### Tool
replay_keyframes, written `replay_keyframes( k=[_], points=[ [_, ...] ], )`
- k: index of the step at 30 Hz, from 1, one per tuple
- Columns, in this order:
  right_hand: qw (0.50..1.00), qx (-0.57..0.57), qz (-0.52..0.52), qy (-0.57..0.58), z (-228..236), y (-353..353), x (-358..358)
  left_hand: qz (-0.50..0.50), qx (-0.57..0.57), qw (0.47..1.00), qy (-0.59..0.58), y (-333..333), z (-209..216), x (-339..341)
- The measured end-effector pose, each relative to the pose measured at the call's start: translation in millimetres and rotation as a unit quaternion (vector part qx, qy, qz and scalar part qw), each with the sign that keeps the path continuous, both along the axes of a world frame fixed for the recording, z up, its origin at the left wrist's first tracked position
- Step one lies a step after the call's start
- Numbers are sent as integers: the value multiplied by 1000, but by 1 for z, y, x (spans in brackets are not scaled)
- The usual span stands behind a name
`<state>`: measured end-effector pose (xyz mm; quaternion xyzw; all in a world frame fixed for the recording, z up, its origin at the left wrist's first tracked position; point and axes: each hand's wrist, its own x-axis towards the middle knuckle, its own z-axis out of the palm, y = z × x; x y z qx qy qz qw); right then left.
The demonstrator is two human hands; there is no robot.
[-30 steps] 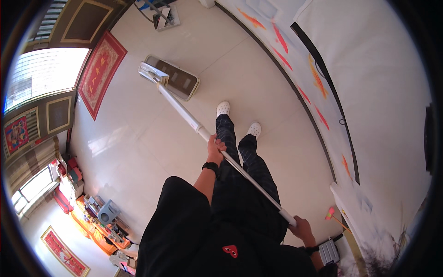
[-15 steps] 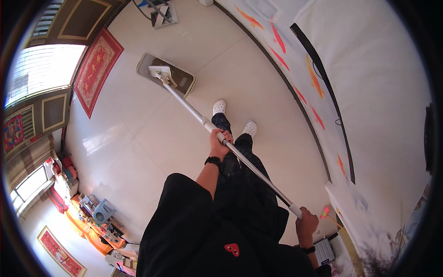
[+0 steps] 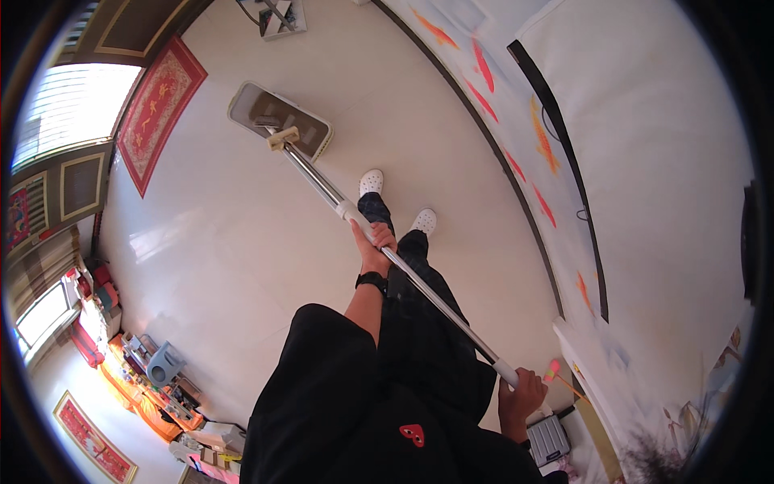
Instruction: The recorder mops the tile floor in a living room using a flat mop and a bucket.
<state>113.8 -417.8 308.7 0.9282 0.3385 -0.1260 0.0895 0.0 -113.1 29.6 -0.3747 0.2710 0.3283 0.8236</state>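
My left hand (image 3: 373, 246) is wrapped round the middle of a long-handled mop (image 3: 439, 298), just below its pale collar. Lower down, my right hand (image 3: 524, 394) grips the pale grip at the pole's near end. The silver pole slants up and left, away from my body. At its far end, a cream crosspiece (image 3: 282, 139) and a greyish part of the mop head (image 3: 264, 121) show over a shallow oblong basin (image 3: 324, 143). The basin holds brownish liquid or has a brown inside; I cannot tell which. Whether the mop head touches its bottom is hidden.
Pale tiles (image 3: 242, 266) make up the floor, with white clogs (image 3: 371, 181) on my feet. A red mat (image 3: 161, 113) lies at the left by a doorway. On the right stretches a white covered surface (image 3: 645, 161) with a fish-patterned side. A grey suitcase (image 3: 548, 440) stands lower right.
The mop head has changed from a pale flat face over the basin to a narrower, tilted shape. Both hands keep their grip. The whole view has shifted slightly.
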Motion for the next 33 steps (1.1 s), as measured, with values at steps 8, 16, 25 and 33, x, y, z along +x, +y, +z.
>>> replay_keyframes(
  k=[8,16,25,33],
  points=[
    [955,-180,-65,227,20,16,21,10,24,999,-18,1,-2,14],
    [987,-154,-3,55,30,32,37,50,19,998,-37,2,11,36],
    [989,-133,-23,52,29,41,33,-71,-31,985,155,1,-11,42],
    [989,-137,-45,26,10,23,21,-265,14,867,421,6,-19,47]
  ],
)
